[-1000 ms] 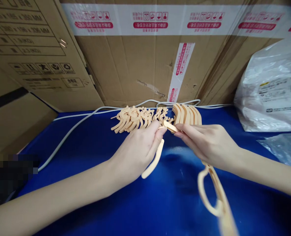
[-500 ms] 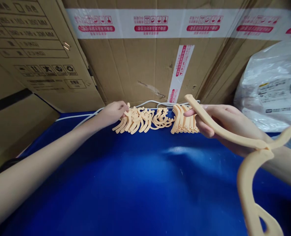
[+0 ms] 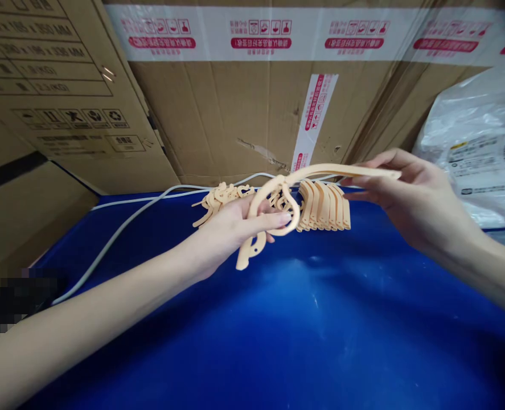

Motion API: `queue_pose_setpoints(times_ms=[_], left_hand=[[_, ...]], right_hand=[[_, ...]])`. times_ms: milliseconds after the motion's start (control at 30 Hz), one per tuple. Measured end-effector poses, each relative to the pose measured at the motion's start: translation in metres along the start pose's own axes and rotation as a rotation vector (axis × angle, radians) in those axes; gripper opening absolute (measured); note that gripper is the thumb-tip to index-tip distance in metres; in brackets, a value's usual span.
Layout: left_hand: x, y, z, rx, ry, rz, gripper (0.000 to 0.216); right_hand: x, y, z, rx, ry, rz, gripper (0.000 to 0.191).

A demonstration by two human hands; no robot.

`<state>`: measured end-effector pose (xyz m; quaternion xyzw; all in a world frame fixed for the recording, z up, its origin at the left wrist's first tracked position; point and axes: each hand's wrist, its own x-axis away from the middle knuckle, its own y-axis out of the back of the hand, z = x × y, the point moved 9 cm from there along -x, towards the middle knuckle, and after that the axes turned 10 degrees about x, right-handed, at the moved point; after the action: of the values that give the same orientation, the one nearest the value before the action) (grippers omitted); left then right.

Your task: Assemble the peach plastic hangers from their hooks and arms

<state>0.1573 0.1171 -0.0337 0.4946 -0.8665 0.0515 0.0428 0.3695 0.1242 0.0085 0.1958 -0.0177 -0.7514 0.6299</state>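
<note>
My left hand (image 3: pixel 230 230) is closed around the hook end of a pale orange plastic hanger (image 3: pixel 320 171), held a little above the blue table (image 3: pixel 278 330). My right hand (image 3: pixel 414 199) pinches the long arm of the same hanger near its far tip. Just behind my left hand lies a loose pile of small orange hook pieces (image 3: pixel 222 196). A tidy row of orange hanger arms (image 3: pixel 327 208) is stacked side by side below the held hanger.
Large cardboard boxes (image 3: pixel 243 97) with red-and-white tape wall off the back and left. A white cable (image 3: pixel 128 222) runs along the table's far edge. A white plastic bag (image 3: pixel 478 148) with labels sits at the right.
My left hand left the pile of hook pieces and took hold of the hanger's hook end. My right hand swung the hanger up and leftward, level between both hands.
</note>
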Motion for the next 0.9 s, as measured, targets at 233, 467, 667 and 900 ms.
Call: queue_pose_setpoints(times_ms=[233, 467, 667, 900], left_hand=[[-0.002, -0.027, 0.007, 0.329, 0.123, 0.180, 0.067], [-0.004, -0.040, 0.019, 0.308, 0.246, 0.309, 0.034], [-0.014, -0.019, 0.031, -0.347, 0.107, 0.135, 0.044], [-0.020, -0.006, 0.037, -0.216, 0.199, 0.026, 0.054]], right_hand=[[0.014, -0.035, 0.013, 0.802, 0.395, 0.298, 0.041], [0.025, -0.046, 0.017, 1.129, 0.615, 0.259, 0.046], [-0.016, -0.024, -0.017, 0.869, 0.287, 0.359, 0.038], [-0.065, -0.001, -0.056, 1.185, 0.074, 0.149, 0.027]])
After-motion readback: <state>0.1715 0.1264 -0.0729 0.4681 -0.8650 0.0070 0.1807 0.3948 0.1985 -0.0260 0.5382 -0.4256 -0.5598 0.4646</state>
